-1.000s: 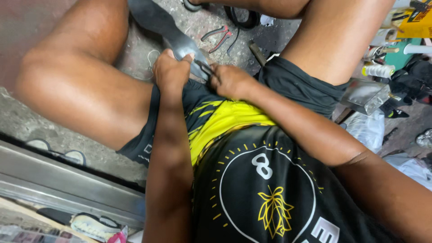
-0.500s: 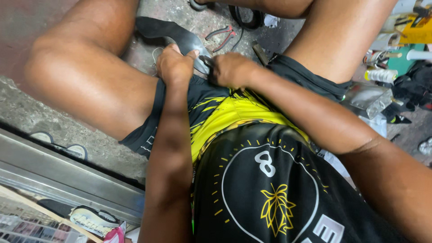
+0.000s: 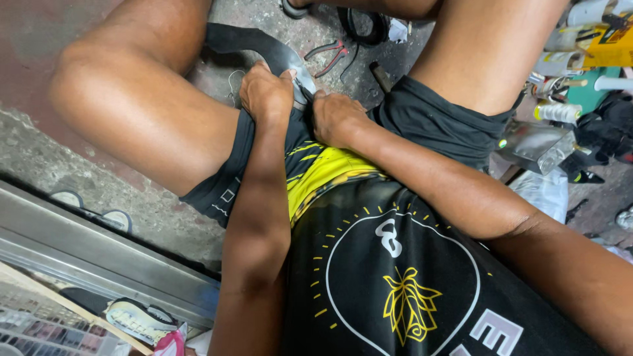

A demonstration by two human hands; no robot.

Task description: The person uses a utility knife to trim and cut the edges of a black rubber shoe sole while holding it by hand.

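Drawing the black rubber tube (image 3: pixel 264 49) in closer toward the lap, away from the red-handled pliers (image 3: pixel 330 53); left hand (image 3: pixel 267 95) and right hand (image 3: pixel 336 118) pressing nearer together on it.

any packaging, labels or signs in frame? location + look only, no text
Yellow carton: top right corner, boxy, yellow with dark print.
White tube: right edge, lying flat, white with a coloured band.
Silver foil pouch: right, on the floor beside the thigh, crumpled, shiny.
Printed papers: bottom left, under a wooden slat, pale.
No screens or signs.
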